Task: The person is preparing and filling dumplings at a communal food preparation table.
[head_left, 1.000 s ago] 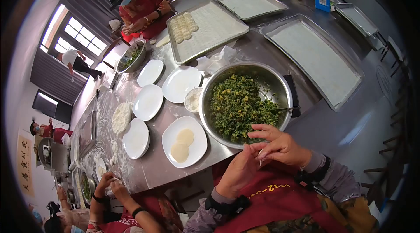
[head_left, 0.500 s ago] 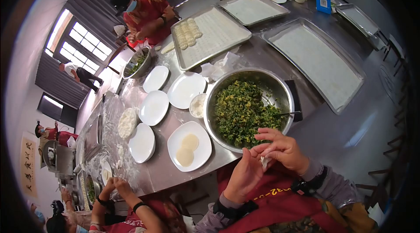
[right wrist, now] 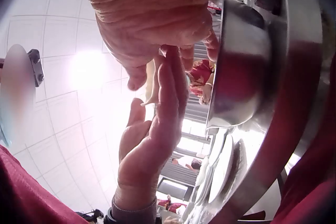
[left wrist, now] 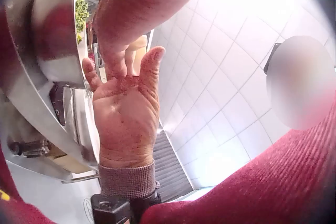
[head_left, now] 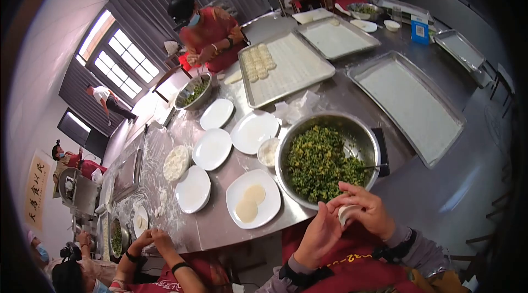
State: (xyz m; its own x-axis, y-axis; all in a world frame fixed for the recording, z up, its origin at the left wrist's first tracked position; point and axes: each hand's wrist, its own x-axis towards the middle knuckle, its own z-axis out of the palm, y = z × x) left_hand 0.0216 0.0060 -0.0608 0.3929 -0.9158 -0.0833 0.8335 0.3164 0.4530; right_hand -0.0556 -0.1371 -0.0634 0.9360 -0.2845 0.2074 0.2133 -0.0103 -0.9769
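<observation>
A pale, half-moon dumpling (head_left: 347, 214) is between the two hands, past the near rim of the steel bowl (head_left: 285, 183). The right hand (head_left: 367, 215) pinches it between thumb and fingers. Straight fingers of the left hand (head_left: 319, 235) reach up to its side, with the palm open in the left wrist view. In the right wrist view the dumpling (right wrist: 151, 82) partly shows behind the left fingers. Chopped green and yellow filling (head_left: 319, 161) lies in the bowl, with a spoon handle (head_left: 377, 167) over its rim. Left of it, a white plate (head_left: 269, 218) bears two overlapping round wrappers (head_left: 250, 203).
Several white plates (head_left: 212, 150), a small bowl of flour (head_left: 268, 152) and a flour heap (head_left: 177, 163) stand on the steel table (head_left: 214, 232). Trays (head_left: 407, 106) lie behind, one with rows of dumplings (head_left: 257, 63). Other people work across and at the left.
The head view has tilted, so the table sits lower and further right. The dumpling, mostly hidden by fingers before, now shows its curved edge in the right hand.
</observation>
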